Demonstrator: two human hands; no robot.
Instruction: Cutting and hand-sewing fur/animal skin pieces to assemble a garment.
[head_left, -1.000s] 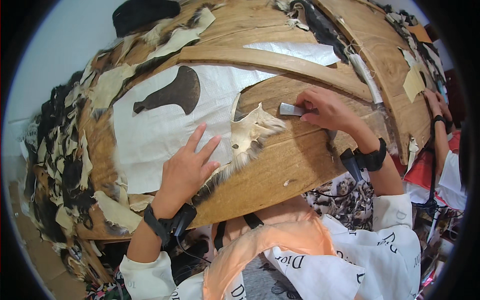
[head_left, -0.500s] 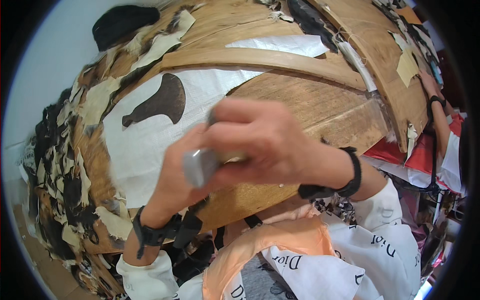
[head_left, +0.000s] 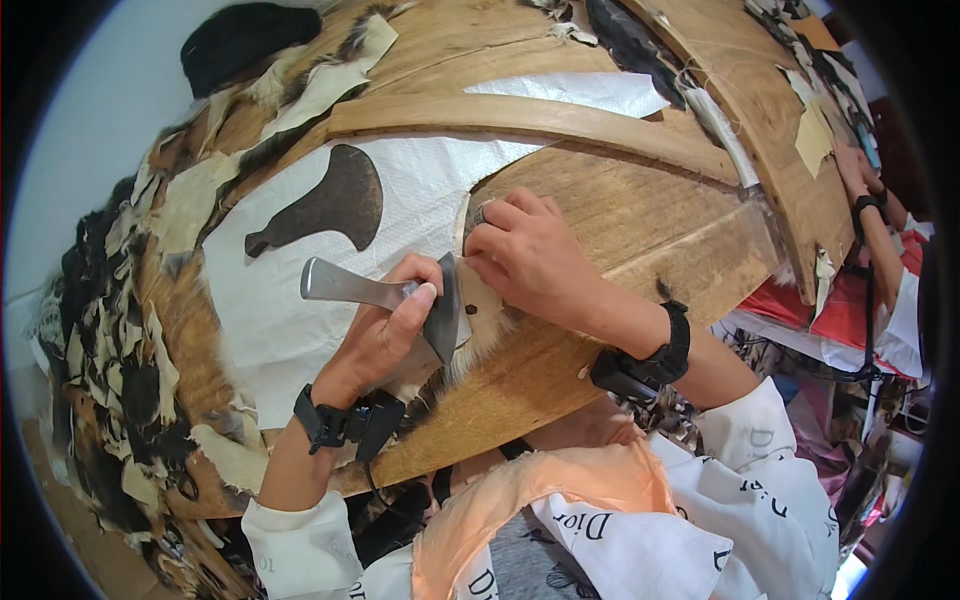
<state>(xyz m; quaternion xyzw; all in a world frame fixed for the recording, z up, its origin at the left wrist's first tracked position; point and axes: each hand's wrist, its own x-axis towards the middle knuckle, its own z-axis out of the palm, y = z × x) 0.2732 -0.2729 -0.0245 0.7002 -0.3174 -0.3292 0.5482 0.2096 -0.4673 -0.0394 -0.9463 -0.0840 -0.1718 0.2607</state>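
Head view, looking down on my table (head_left: 640,210): both hands meet over a pelt (head_left: 487,303), which lies skin side up near the front edge, partly on a white sheet (head_left: 300,345) and partly on bare wood, its hair showing as a fringe on my side. My left hand (head_left: 390,325) is closed round the neck of a metal knife (head_left: 337,282), thumb laid along it; the handle points away to the left and the broad blade stands over the pelt, a short hold that presumably gives close control of the edge. Whether the blade touches the skin I cannot tell. My right hand (head_left: 530,255) is bent inward with its fingertips at the pelt's far part, probably to steady it; whether they pinch it or merely press, the knuckles hide. A wooden bar (head_left: 520,116) crosses the sheet's far side, likely as a weight against slipping. On the sheet rests a dark fan-shaped piece (head_left: 335,200), untouched, well apart from the blade and so clear of my knuckles. Hide scraps (head_left: 110,370) crowd the left rim, perhaps pushed there to free the middle; at far right, a co-worker's hands (head_left: 862,175) rest by the table's other end
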